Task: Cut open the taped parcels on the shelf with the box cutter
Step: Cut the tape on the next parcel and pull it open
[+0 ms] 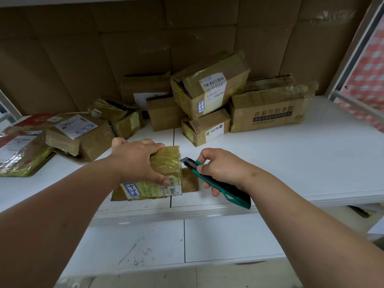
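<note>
L hand (138, 161) grips the small taped parcel (166, 163), R hand (220, 167) holds box cutter (209, 177) w/ blade at parcel's right edge; next, I think, slice tape slowly.

Handwritten "3-3-4" in blue ink shows on a small white sticker (132, 189) on the taped parcel (166, 163) at the shelf's front edge. Beside it the shipping label (170, 187) carries a barcode and the print "02 T72". Toward the back edge, a tilted carton (209, 84) bears a sticker (201, 106) reading "3-1-5", below a barcode label too blurred to read. The wide carton (270, 109) to its right has large printed Chinese characters, "感谢您的惠顾". Other labels are too small to make out.
</note>
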